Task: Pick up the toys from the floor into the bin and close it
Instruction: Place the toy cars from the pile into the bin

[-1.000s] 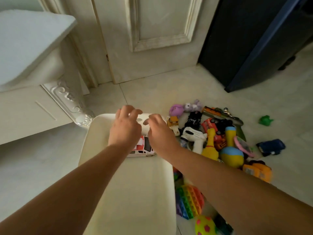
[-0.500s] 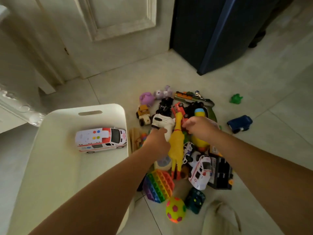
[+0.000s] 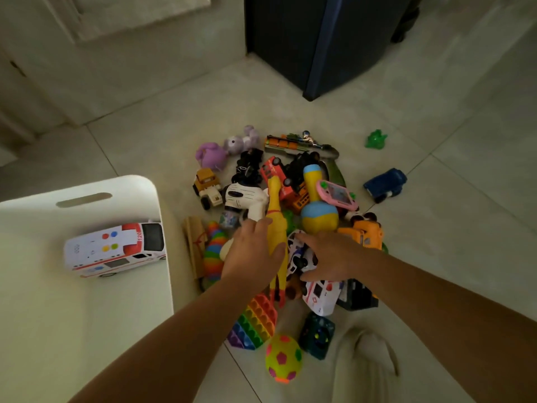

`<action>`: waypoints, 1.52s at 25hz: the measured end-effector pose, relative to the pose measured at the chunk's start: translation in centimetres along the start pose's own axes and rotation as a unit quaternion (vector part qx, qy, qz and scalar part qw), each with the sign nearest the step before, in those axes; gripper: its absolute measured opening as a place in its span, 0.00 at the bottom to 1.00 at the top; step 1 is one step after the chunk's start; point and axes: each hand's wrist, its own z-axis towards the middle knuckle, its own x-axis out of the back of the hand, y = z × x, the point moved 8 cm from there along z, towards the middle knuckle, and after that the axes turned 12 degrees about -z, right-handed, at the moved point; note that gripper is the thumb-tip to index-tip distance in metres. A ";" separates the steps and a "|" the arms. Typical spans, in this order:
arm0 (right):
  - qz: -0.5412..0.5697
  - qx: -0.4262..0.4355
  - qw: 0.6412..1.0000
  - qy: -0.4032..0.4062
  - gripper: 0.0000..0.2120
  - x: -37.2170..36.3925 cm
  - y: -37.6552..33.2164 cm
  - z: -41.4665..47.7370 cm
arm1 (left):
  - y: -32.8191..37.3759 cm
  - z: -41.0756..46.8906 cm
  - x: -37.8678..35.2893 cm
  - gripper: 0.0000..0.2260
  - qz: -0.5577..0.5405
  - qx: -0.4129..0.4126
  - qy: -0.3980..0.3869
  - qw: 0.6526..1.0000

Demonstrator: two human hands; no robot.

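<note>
Yellow rubber chicken (image 3: 274, 216) lies in the toy pile on the floor, long axis pointing away from the person, head far. Left hand (image 3: 252, 254) sits on its middle, thumb across the body, apparently gripping. Right hand (image 3: 328, 254), fingers spread, covers a small white car (image 3: 294, 248). Bin (image 3: 157, 205) stands left of the pile, nearer the left hand.

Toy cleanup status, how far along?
Barely started. Done: only the toy ambulance lies in the bin. In hand: the left hand grips the yellow rubber chicken; the right hand covers a small white car, grip unclear. Left: nearly the whole pile on the floor, plus the stray green frog and blue car, then closing the open bin.
</note>
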 end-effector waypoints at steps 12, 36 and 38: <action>0.261 0.007 0.962 0.080 0.37 5.7 1.5 -2.9 | 3.6 -2.1 -2.5 0.35 0.020 -0.073 -0.078 0.994; 0.522 -0.272 0.798 0.131 0.42 1.1 7.7 -6.2 | 3.0 -2.2 2.8 0.25 -0.347 0.105 -0.060 0.930; 0.584 -0.177 0.784 0.118 0.31 5.9 4.5 -6.8 | 3.8 -2.8 6.0 0.19 -0.352 0.097 -0.052 0.929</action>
